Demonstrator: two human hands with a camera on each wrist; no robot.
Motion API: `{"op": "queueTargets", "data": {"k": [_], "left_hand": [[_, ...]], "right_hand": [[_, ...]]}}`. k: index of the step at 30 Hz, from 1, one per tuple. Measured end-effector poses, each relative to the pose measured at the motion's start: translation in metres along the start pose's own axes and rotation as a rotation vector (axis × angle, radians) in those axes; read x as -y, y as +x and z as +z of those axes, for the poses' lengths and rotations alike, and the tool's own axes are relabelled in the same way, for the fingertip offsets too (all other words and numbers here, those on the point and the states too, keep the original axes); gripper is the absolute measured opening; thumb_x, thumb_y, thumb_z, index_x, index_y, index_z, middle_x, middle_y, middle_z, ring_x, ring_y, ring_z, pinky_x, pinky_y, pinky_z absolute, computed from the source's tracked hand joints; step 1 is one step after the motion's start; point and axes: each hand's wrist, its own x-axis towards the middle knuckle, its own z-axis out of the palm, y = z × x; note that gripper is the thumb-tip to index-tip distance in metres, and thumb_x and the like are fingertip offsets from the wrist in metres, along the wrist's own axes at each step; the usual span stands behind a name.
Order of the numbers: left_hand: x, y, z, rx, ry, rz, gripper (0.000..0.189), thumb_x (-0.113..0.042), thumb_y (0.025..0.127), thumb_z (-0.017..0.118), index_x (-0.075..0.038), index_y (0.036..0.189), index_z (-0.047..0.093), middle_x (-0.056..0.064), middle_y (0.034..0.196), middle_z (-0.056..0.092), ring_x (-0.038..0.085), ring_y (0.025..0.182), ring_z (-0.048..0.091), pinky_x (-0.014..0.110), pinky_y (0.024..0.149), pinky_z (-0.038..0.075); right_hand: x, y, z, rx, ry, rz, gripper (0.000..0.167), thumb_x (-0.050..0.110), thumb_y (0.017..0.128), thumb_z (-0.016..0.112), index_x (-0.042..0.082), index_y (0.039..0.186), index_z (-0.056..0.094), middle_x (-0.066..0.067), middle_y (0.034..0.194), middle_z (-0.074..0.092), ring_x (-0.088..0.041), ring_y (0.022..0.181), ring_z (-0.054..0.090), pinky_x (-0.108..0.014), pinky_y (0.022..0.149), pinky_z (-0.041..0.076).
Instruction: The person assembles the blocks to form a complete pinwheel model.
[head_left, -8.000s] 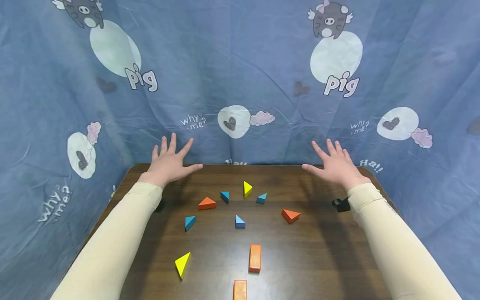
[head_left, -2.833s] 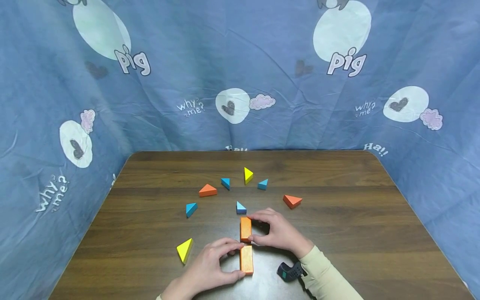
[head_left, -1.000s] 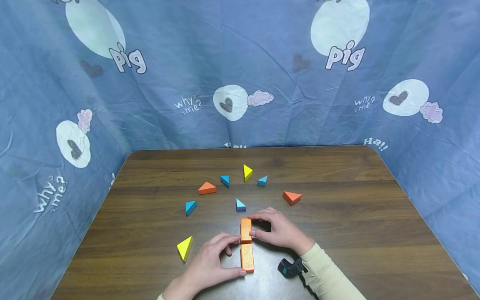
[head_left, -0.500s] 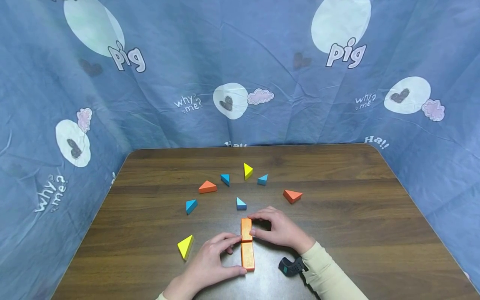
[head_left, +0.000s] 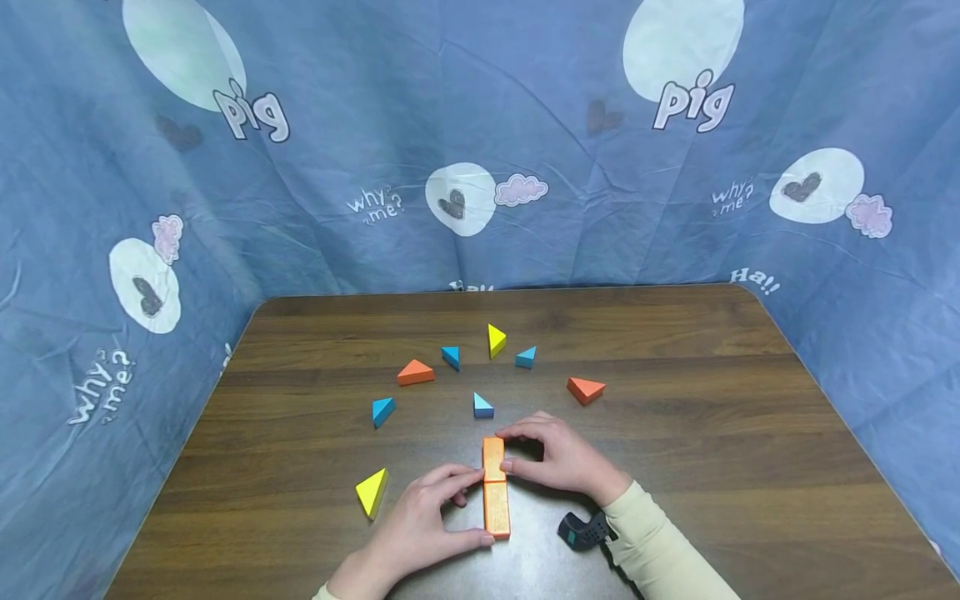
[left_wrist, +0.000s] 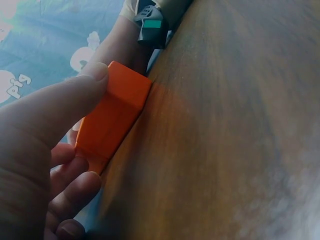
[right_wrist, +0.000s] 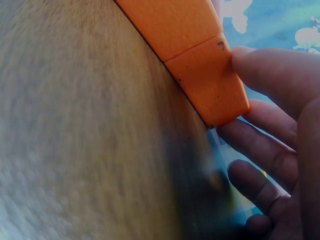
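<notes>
At lower centre of the head view, flat on a brown wood-grain tabletop (head_left: 712, 417): the upper orange block (head_left: 492, 454) and the lower orange block (head_left: 497, 510), both rectangular, end to end in one column with a thin seam between. On the column's left, the left hand (head_left: 416, 525), thumb at the lower block's bottom end, index fingertip beside the seam; fingers moderately parted, holding the lower block lengthwise. On the right, the right hand (head_left: 558, 458), index finger at the upper block's top end, thumb on its right side just above the seam; fingers likewise parted, holding that block. Probably held lengthwise from opposite sides to press the ends together and line up the edges. In the right wrist view, seam near top centre, with faces close to flush.

Higher in the head view, well apart from the fingers, a loose scatter: leftmost blue prism (head_left: 383, 411), left red-orange prism (head_left: 415, 373), upper blue prism (head_left: 451, 357), top yellow prism (head_left: 496, 342), rightmost blue prism (head_left: 526, 357), right red-orange prism (head_left: 586, 391). Just above the orange column, central blue prism (head_left: 483, 407); near the left hand, lower yellow prism (head_left: 371, 493). Perhaps spaced out for easy picking up singly.
</notes>
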Motion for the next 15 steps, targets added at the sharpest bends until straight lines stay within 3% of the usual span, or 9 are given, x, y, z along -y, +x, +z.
{"op": "queueTargets", "data": {"k": [5, 10, 15], "left_hand": [[0.0013, 0.0005, 0.0011, -0.027, 0.0, 0.032, 0.07, -0.059, 0.071, 0.081, -0.018, 0.127, 0.068, -0.013, 0.112, 0.06, -0.002, 0.081, 0.056, 0.023, 0.076, 0.049], [0.0, -0.0002, -0.0008, -0.01, -0.007, 0.004, 0.07, -0.061, 0.072, 0.08, -0.021, 0.128, 0.067, -0.013, 0.113, 0.06, -0.002, 0.083, 0.056, 0.024, 0.076, 0.048], [-0.0004, 0.0008, -0.0012, -0.042, -0.063, 0.022, 0.057, -0.053, 0.08, 0.079, -0.022, 0.126, 0.066, -0.012, 0.117, 0.06, 0.0, 0.085, 0.058, 0.025, 0.076, 0.049]], "right_hand": [[0.0, 0.0002, -0.0007, -0.001, -0.003, -0.006, 0.043, 0.053, 0.09, 0.068, 0.025, 0.123, 0.069, 0.02, 0.115, 0.064, -0.002, 0.106, 0.054, -0.032, 0.091, 0.048], [-0.0002, -0.0007, -0.001, -0.009, 0.014, -0.002, 0.046, 0.051, 0.089, 0.069, 0.021, 0.125, 0.069, 0.018, 0.116, 0.064, -0.004, 0.11, 0.054, -0.034, 0.094, 0.047], [0.0002, -0.0021, -0.0012, -0.034, 0.051, 0.003, 0.045, 0.047, 0.091, 0.069, 0.018, 0.125, 0.069, 0.016, 0.119, 0.064, -0.005, 0.112, 0.054, -0.035, 0.096, 0.046]]}}
